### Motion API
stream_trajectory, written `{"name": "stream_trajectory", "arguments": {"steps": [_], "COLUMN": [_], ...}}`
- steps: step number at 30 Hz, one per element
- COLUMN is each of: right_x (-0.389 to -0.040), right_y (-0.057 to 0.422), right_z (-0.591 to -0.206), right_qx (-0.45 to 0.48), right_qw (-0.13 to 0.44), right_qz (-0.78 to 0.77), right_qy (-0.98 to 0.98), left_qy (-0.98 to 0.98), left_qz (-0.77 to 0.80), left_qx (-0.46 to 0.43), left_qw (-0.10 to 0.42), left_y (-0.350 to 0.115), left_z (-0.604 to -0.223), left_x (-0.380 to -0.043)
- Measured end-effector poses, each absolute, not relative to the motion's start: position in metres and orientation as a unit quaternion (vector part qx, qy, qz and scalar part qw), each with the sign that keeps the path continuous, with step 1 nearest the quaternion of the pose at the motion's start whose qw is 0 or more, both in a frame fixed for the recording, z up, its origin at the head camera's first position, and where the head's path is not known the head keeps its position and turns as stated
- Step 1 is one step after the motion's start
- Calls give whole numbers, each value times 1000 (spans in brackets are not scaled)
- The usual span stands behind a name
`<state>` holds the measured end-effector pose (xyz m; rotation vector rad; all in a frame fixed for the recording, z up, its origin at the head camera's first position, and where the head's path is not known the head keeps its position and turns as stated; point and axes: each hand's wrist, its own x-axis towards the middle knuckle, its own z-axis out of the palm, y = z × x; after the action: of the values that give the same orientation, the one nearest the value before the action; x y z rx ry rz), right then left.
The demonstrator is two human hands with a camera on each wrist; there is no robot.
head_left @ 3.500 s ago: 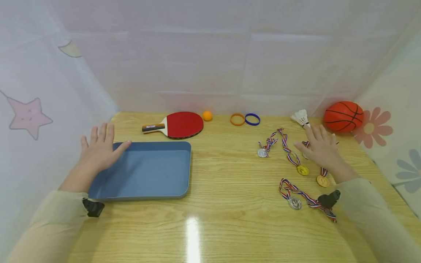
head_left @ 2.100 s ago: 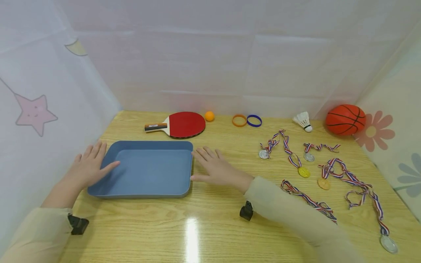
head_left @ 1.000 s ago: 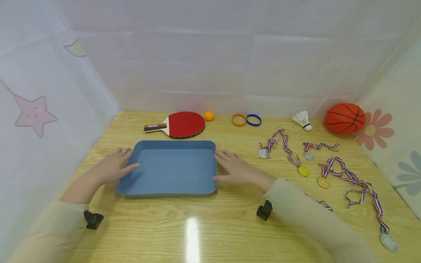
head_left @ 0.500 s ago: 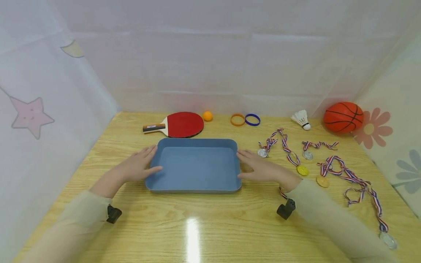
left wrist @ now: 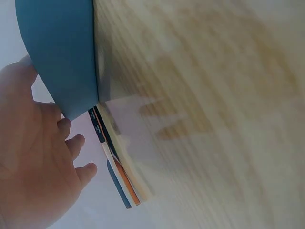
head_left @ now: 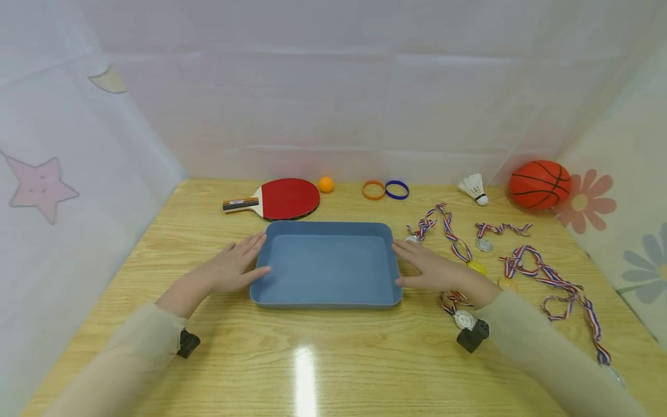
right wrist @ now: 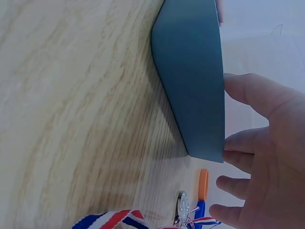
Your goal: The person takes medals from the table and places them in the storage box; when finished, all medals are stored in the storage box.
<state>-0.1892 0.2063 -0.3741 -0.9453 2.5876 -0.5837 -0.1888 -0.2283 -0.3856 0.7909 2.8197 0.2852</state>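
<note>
A shallow blue-grey rectangular tray (head_left: 328,269) lies flat on the wooden table in the head view, with nothing in it. My left hand (head_left: 229,271) is at its left end, fingers straight, thumb reaching over the rim. At the opposite end my right hand (head_left: 438,271) touches the rim with thumb and fingertips, its fingers extended. The left wrist view has the tray's side wall (left wrist: 59,52) beside my palm. In the right wrist view, thumb and fingers meet the upper edge of the tray wall (right wrist: 193,76).
Behind the tray lie a red table tennis paddle (head_left: 290,198), an orange ball (head_left: 326,185), an orange wristband (head_left: 373,198) and a blue wristband (head_left: 397,197). Farther right are a shuttlecock (head_left: 473,188), a red basketball (head_left: 540,185) and several ribboned medals, including a silver medal (head_left: 464,319) near my right wrist.
My right hand has come left from over the medals to the tray's right end. Between both hands, the tray has slid right from the left side to the middle of the table.
</note>
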Motion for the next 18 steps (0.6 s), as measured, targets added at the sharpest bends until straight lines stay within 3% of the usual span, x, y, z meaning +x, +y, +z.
{"name": "stream_trajectory", "arguments": {"steps": [18], "right_x": [-190], "right_y": [208], "right_z": [-369], "right_qx": [-286], "right_qw": [148], "right_qz": [-274], "right_qy": [906], "left_qy": [953], "left_qz": [91], "left_qx": [274], "left_qw": [90], "left_y": [-226], "left_z": [-385], "left_x": [-183]}}
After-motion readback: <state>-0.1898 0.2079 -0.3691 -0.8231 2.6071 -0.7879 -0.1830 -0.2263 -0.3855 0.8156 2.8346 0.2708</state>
